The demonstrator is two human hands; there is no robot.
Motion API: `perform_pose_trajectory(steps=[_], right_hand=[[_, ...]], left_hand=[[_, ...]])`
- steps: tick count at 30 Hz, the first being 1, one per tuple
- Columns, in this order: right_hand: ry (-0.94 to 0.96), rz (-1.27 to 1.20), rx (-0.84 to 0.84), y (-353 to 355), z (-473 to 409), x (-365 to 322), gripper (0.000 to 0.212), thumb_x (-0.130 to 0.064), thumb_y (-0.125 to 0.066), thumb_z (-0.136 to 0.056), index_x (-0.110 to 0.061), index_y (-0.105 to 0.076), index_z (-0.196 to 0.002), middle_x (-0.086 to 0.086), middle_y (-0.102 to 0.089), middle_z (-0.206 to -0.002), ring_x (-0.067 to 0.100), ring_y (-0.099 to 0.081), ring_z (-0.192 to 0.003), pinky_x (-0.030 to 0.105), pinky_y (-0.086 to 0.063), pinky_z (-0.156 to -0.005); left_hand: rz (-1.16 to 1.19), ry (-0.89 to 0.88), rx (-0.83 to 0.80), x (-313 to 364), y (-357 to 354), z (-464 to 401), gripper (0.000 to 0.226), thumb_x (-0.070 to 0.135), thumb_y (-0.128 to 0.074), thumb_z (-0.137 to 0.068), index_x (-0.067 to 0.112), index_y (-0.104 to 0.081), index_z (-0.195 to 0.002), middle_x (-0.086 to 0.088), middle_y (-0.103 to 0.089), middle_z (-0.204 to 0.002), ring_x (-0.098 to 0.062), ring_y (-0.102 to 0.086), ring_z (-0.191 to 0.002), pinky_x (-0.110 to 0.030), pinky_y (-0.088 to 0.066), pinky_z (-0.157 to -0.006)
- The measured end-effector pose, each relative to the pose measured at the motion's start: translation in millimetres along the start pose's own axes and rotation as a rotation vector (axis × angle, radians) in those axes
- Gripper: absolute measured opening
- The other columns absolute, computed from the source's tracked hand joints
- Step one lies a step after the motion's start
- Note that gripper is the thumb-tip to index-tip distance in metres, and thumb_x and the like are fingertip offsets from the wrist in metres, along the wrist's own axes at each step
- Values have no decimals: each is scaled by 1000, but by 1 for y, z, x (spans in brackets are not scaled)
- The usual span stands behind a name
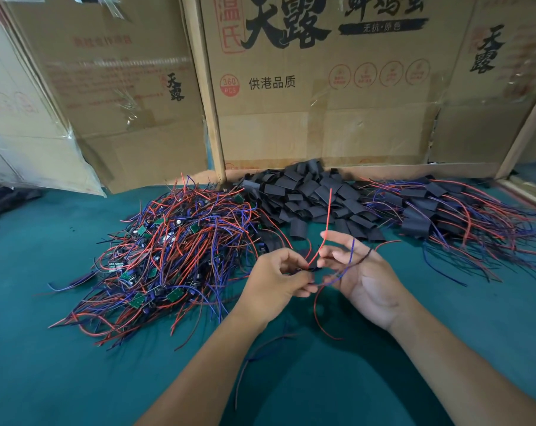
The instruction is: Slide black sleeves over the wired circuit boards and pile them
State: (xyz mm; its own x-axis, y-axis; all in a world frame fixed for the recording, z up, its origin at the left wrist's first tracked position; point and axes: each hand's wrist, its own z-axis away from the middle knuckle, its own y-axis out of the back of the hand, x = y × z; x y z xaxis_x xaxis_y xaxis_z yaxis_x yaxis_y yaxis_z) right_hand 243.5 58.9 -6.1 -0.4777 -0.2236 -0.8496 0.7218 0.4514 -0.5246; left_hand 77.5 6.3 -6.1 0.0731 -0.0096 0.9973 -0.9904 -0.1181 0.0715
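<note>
While gripped: board (300, 269) between hands.

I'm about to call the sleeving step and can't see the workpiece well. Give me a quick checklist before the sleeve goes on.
1. Board held: cannot tell. The left hand has a pinching grip on something small and dark, mostly hidden by the fingers.
2. Wires gathered: not ok. Red and blue wires splay across the open right hand.
3. Sleeve in hand: not ok. Neither hand clearly holds one.
4. Sleeve supply: ok. The loose black sleeves lie just beyond the hands.
5. Drop spot: ok. The sleeved pile lies to the right.
6. Unsleeved stock: ok. The bare board pile lies to the left.
</note>
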Motion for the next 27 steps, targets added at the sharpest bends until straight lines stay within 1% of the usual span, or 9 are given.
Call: perform_pose_trajectory(steps=[2,7,10,13,16,17,19,23,27], right_hand=[[12,-13,52,-1,-1,2,32,2,-47,-89,-5,-60,-118,10,-66,-87,19,-65,-73,28,-50,-56],[-28,96,191,2,-1,5,27,1,-39,-99,-6,-62,-110,12,-65,-82,21,-62,-69,32,-46,-58],[-1,319,99,-3,3,10,13,-11,-54,-94,-9,-62,-104,9,-60,-74,19,-55,-62,30,-40,-51],[32,559,45,-9,7,19,24,-26,-69,-84,-11,-60,-100,7,-56,-63,20,-51,-57,28,-39,-46],[124,611,143,-9,5,24,10,-17,-67,-92,-10,-60,-91,7,-56,-57,25,-50,-53,28,-39,-42],[147,607,174,-8,4,24,7,-12,-64,-94,-10,-61,-88,7,-57,-57,26,-51,-52,29,-40,-41],[177,582,213,-5,2,23,15,-5,-59,-95,-11,-62,-82,6,-58,-58,25,-55,-51,29,-41,-41],[200,518,216,-5,2,22,21,-1,-56,-95,-11,-63,-78,7,-61,-60,23,-59,-51,28,-46,-43],[225,467,222,-4,1,19,26,-3,-57,-96,-16,-65,-75,7,-63,-65,22,-61,-57,28,-49,-49]], left_hand=[[28,8,-21,1,0,1,3,1,-65,-93,4,-66,-92,-17,-69,-78,-21,-72,-65,-27,-60,-63],[-37,19,55,2,2,3,11,16,-61,-98,7,-67,-95,-9,-76,-83,-22,-74,-71,-33,-57,-65],[-161,-15,131,3,2,3,10,18,-62,-97,10,-65,-92,-4,-76,-81,-18,-74,-67,-34,-56,-61],[-342,-134,198,2,0,4,11,19,-65,-94,16,-64,-83,4,-69,-68,-11,-69,-55,-30,-54,-53],[-375,-189,205,1,-7,6,16,18,-68,-91,18,-61,-77,7,-64,-61,-10,-65,-49,-21,-46,-48],[-354,-183,206,1,-9,6,15,19,-68,-91,16,-60,-78,6,-65,-62,-10,-65,-49,-21,-47,-48],[-268,-158,218,0,-11,6,16,20,-68,-93,13,-59,-82,1,-69,-68,-12,-68,-54,-22,-51,-49],[127,-50,182,4,-16,5,14,17,-55,-102,4,-54,-97,-13,-76,-89,-24,-75,-77,-32,-61,-69],[295,-17,164,5,-20,6,16,15,-44,-106,0,-47,-101,-19,-75,-96,-29,-75,-82,-42,-61,-81]])
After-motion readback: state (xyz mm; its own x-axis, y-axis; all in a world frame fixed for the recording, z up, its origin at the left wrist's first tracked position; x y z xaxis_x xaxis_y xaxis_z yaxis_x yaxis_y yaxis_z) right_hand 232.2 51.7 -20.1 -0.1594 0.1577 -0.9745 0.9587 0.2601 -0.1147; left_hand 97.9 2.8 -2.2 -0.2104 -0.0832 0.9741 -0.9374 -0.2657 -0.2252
